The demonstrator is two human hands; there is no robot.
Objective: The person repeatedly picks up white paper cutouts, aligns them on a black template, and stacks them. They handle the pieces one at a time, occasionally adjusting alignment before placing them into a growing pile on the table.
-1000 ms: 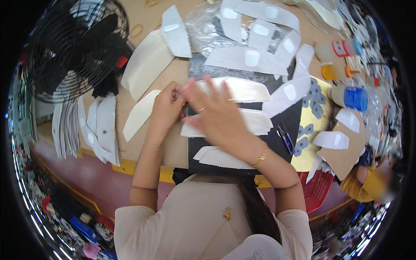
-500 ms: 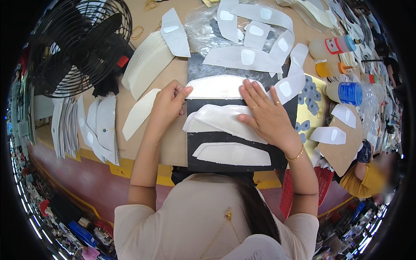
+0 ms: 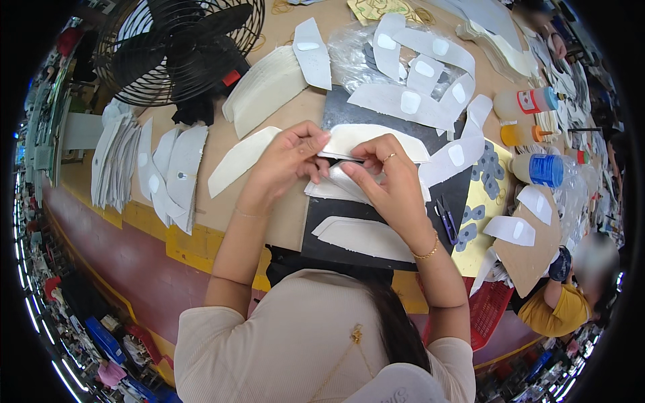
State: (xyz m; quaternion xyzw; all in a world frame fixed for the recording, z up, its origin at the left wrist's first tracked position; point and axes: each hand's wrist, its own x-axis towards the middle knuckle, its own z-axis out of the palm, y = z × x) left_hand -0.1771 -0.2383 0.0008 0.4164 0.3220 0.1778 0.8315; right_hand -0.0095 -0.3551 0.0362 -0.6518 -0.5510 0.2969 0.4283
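A white, curved, fabric-like piece [image 3: 351, 138] lies on the black mat [image 3: 339, 107] in front of me. My left hand [image 3: 290, 158] pinches its left end between thumb and finger. My right hand [image 3: 390, 180] is curled at the near edge of this piece, with thumb and index finger gripping there. Beneath my hands, similar white pieces [image 3: 339, 188] overlap and are partly covered. Nearer to me, another overlapped pair of white pieces [image 3: 366, 236] rests on the mat. One cream piece [image 3: 242, 160] lies left of my left forearm.
A black fan [image 3: 178, 50] stands at the far left, beside a stack of cream pieces [image 3: 265, 91]. Grey pieces with white patches [image 3: 383, 101] spread at the back. Purple-handled snips [image 3: 446, 220] lie right of my right hand. Bottles [image 3: 537, 169] stand at the right, near another person's yellow sleeve [image 3: 557, 309].
My right hand has come off its flat spread on the white piece and curled at its near edge. My left hand still holds the left end. The whole view has shifted; the snips now show.
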